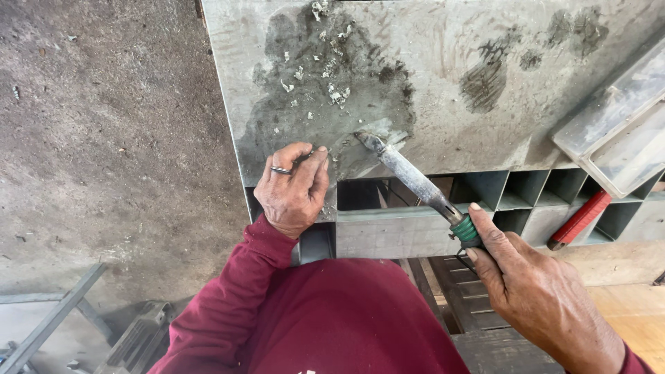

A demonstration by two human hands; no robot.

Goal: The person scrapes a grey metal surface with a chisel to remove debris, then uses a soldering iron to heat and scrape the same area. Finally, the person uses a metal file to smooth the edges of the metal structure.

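My right hand [537,294] grips the green-banded handle of a long grey scraping tool [414,180]. Its flat tip rests on the front edge of a grey metal sheet [443,83], where a flake of residue curls up. My left hand [294,190], wearing a ring, presses closed on the sheet's front edge just left of the tip, and it looks to pinch a small thin object I cannot identify. Pale scraped flakes [325,69] lie scattered over a dark stained patch on the sheet. Both sleeves are maroon.
A clear plastic box [616,131] lies on the sheet at the right. Below the sheet runs a row of open metal compartments [533,194], with a red-handled tool [580,220] leaning there. Concrete floor [104,138] at left, metal bars [55,318] bottom left, wooden boards [623,305] bottom right.
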